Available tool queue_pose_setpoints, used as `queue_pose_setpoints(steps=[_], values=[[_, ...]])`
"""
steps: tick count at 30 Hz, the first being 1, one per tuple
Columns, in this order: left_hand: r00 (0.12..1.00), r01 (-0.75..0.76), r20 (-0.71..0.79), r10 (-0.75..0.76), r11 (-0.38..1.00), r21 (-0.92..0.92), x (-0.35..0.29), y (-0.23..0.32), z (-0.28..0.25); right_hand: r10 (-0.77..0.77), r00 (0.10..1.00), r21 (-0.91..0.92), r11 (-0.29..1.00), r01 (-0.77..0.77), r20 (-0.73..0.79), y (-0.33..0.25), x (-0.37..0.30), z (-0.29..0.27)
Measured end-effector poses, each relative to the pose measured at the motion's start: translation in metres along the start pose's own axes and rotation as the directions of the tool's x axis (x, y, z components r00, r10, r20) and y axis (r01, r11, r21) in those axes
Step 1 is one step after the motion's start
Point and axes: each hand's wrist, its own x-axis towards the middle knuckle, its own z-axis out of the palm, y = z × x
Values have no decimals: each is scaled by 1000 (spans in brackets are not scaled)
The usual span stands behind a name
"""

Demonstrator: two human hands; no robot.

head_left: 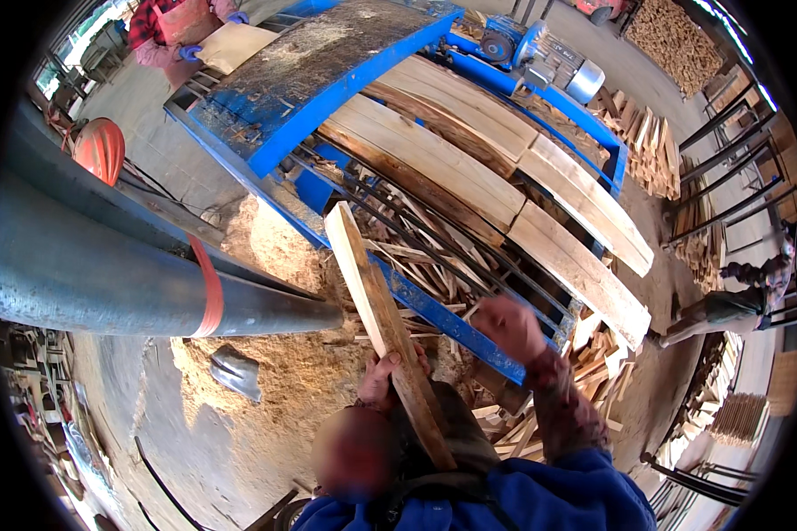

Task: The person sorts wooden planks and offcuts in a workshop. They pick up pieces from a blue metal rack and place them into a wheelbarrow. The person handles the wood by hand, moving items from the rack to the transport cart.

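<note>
A long, pale wooden plank with a brown bark edge stands at a slant in front of me, its lower end by my lap. My left hand is closed around it, the thumb on the near face and fingertips showing on the other side. Out to the right, my right hand is raised near the front rail of the blue machine frame. Motion smears its fingers. Just beyond both hands, several thick sawn planks lie side by side across dark metal bars.
A large grey pipe with an orange strap reaches in from the left. Below lie sawdust, a shovel blade and wood offcuts. An electric motor sits on the far frame. A gloved co-worker holds a board; another person is far right.
</note>
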Motion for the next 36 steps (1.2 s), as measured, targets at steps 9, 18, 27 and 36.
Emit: queue_pose_setpoints(steps=[9,18,27,36], values=[[997,-28,-72,29,1000,5,0,-2,11,-364,931,-595,755,276,-31,91,155,-9],[993,-49,-108,49,999,7,0,1,15,-11,941,-277,957,-88,-337,115,157,-46],[989,-35,-144,38,999,20,9,0,15,-189,967,-453,886,93,-171,98,122,-33],[987,-55,-149,58,998,26,11,-4,15,-299,951,-583,760,288,80,99,154,-26]])
